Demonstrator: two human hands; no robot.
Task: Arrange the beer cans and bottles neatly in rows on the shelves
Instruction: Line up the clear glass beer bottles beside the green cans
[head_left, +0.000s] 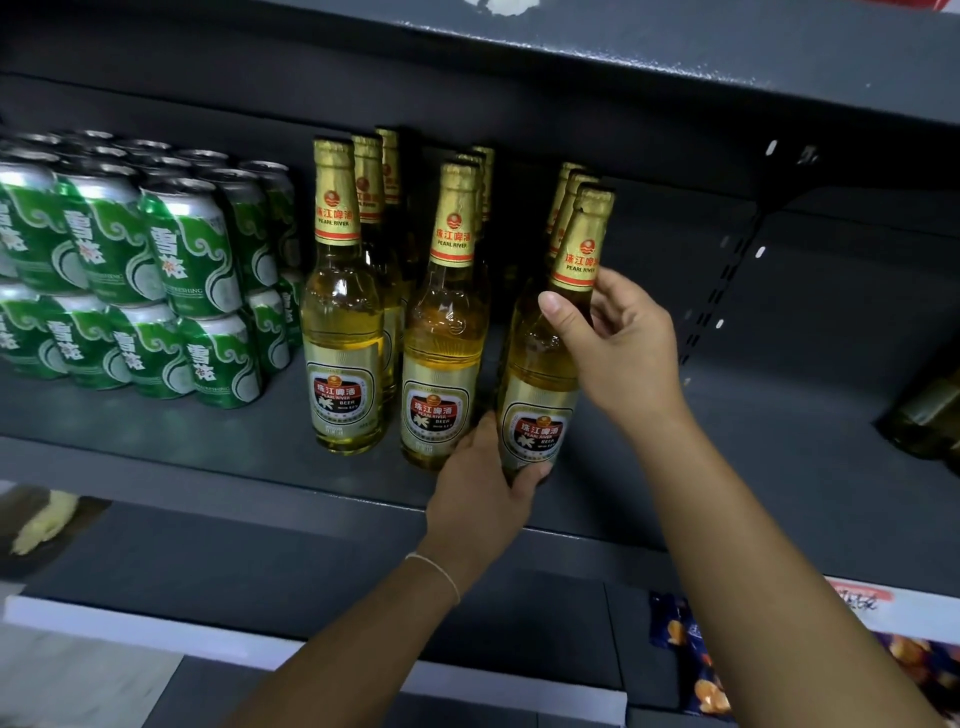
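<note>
Fingers of the right hand (618, 343) are curled around the neck of the front bottle (545, 374), while its base is gripped by the left hand (483, 488). This bottle is stood on the grey shelf (260, 447), just right of two bottle rows (395, 312); green cans (135, 270) are stacked further left.

Non-task stuff: blue snack packet (691, 654) with orange pieces printed on it, lower level near right. Red-and-white printed strip (862, 597) just above it. Blurred yellow lump (44, 522) near left, can't identify. White ledge (156, 631) along the bottom.
</note>
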